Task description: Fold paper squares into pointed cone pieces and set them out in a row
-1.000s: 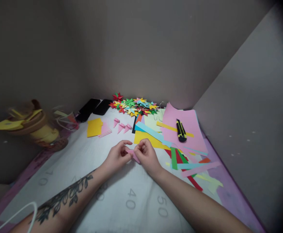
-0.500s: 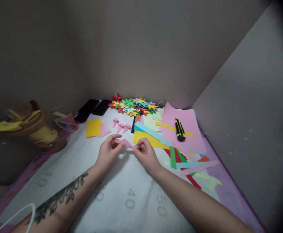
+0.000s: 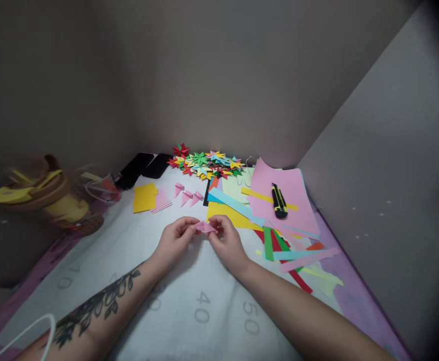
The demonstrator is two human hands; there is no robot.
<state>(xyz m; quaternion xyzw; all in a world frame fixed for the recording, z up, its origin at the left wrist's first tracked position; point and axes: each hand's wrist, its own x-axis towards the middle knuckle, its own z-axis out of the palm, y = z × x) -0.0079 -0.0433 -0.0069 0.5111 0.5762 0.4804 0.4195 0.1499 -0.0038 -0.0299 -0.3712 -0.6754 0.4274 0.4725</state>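
Between my two hands is a small piece of folded pink paper (image 3: 205, 227), pointed at its sides and held a little above the white sheet. My left hand (image 3: 177, 237) pinches its left end between thumb and fingers. At the right end, my right hand (image 3: 227, 239) grips it the same way. Beyond them lie three small folded pink pieces (image 3: 187, 197), each with a pointed tip. Left of these rest pink paper squares (image 3: 163, 198) and a stack of yellow paper (image 3: 145, 198).
A pile of colourful folded paper stars (image 3: 204, 163) sits against the wall. On the right, a utility knife (image 3: 279, 201) lies on pink sheets (image 3: 298, 185), with cut paper strips (image 3: 294, 255) nearer. A terracotta pot (image 3: 50, 195) and black phone-like slabs (image 3: 135, 169) stand at left.
My left hand has moved right and slightly nearer, closer to my right hand. The pink paper has shifted right and now looks folded into a smaller shape.
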